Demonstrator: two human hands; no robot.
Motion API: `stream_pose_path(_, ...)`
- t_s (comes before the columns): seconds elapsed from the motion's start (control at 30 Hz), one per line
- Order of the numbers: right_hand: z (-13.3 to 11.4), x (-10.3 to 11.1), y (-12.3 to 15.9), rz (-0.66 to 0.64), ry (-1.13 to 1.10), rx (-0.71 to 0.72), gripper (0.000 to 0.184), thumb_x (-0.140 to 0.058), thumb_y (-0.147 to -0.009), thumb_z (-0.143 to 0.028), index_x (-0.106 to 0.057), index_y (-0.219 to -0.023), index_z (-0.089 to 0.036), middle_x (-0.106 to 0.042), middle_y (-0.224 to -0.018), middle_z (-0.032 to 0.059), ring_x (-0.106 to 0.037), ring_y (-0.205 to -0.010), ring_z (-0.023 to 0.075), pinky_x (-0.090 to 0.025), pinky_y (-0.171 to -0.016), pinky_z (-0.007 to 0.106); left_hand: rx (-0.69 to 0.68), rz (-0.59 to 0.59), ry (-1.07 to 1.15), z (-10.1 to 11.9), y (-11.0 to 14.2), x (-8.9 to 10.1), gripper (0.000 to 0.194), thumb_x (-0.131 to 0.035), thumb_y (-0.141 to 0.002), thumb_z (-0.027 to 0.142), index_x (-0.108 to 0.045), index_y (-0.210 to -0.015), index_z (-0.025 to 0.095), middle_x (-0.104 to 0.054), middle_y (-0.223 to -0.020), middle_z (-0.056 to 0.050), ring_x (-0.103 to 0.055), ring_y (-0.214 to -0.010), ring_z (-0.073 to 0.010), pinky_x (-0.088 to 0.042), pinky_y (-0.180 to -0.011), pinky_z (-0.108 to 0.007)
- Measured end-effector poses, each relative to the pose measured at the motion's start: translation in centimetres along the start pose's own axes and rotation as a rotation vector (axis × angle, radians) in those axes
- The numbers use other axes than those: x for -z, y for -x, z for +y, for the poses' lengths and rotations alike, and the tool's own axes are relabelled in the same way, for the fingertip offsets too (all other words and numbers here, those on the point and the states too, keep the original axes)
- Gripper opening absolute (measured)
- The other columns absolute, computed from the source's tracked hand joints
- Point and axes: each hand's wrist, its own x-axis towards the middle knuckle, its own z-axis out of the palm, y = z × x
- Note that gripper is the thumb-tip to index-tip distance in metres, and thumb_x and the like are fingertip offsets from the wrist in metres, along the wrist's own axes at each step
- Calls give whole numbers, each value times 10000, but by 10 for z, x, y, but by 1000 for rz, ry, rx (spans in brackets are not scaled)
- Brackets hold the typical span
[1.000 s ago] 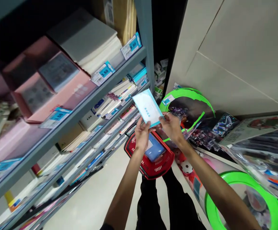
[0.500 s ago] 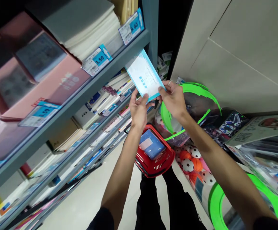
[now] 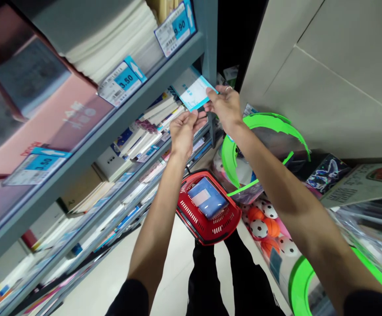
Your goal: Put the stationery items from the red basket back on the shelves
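Note:
A thin booklet [image 3: 192, 93] with a white cover and light-blue border lies partly inside the shelf, below the upper shelf board. My right hand [image 3: 224, 105], with a ring on one finger, pinches its right corner, thumb on top. Just below the booklet's near edge is my left hand [image 3: 186, 131], palm turned up and fingers apart; its thumb tip is at or very near that edge. The booklet's far part sits in the shelf's shadow. A red shopping basket [image 3: 196, 215] stands on the floor below, with a blue plastic-wrapped packet [image 3: 207, 197] in it.
Shelves on the left carry notebooks [image 3: 108, 35], a pink box [image 3: 62, 114] and price tags [image 3: 123, 83]. Green-rimmed clear bins [image 3: 232, 162] stand at right, one holding toy balls [image 3: 260, 228]. A pale wall [image 3: 336, 83] rises behind them.
Both hands have moved up and away from me, and the booklet has gone further in under the shelf board. My left hand's fingers have come off the booklet's face.

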Motion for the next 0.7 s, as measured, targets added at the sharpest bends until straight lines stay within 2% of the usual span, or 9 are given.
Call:
stream_pose_path(0.07, 2, -1, 5, 4, -115, -35, 473, -763, -955, -589, -568, -1137, -199, -712, -819, -8, -794, -859, 192, -697, -798, 342, -23, 0, 0, -4, -2, 0, 132, -739, -993, 140, -670, -884, 111, -813, -1123, -166, -762, -1224, -261, -555, -1178, -447)
stream_pose_path(0.17, 0, -5, 13, -3, -210, -53, 409, -728, -983, -583, -570, -945, -208, -679, -833, -3, -781, -949, 184, -682, -851, 329, -41, -2, 15, -4, -4, -2, 140, -735, -998, 147, -654, -889, 115, -810, -1152, -172, -751, -1248, -255, -548, -1187, -454)
stream_pose_path(0.3, -6, -16, 9, 7, -258, -9, 437, -784, -951, -564, -520, -803, -248, -617, -771, -34, -710, -839, 140, -648, -892, 305, -38, 8, 33, -1, -10, -5, 83, -666, -1049, 149, -663, -979, 104, -796, -1169, -140, -739, -1266, -259, -599, -1114, -415)
stream_pose_path(0.4, -6, -24, -1, 2, -273, -24, 378, -823, -936, -494, -549, -831, -255, -654, -811, -42, -648, -817, 110, -605, -928, 292, -36, 22, 46, 2, -18, -8, 106, -626, -1080, 174, -655, -992, 124, -788, -1145, -86, -748, -1248, -238, -630, -1059, -375)
stream_pose_path(0.5, 1, -30, -8, 7, -306, -28, 291, -833, -908, -394, -586, -881, -243, -682, -834, -44, -649, -881, 105, -564, -973, 313, -29, 48, 88, 4, -26, -12, 177, -571, -1099, 146, -649, -944, 115, -778, -1117, -107, -737, -1269, -226, -617, -1068, -318)
stream_pose_path(0.6, 9, -33, -12, 0, -298, -43, 383, -866, -845, -494, -573, -834, -247, -669, -783, -37, -682, -982, 155, -554, -994, 371, -15, 91, 129, 6, -32, -13, 169, -568, -1094, 124, -643, -947, 89, -764, -1141, -155, -694, -1339, -254, -601, -1081, -302)
stream_pose_path(0.7, 13, -36, -16, -3, -243, -40, 459, -888, -781, -608, -580, -836, -273, -693, -799, -28, -678, -1053, 186, -549, -995, 397, -9, 96, 135, 5, -40, -8, 154, -595, -1091, 160, -645, -964, 90, -761, -1142, -147, -694, -1337, -260, -614, -1052, -299)
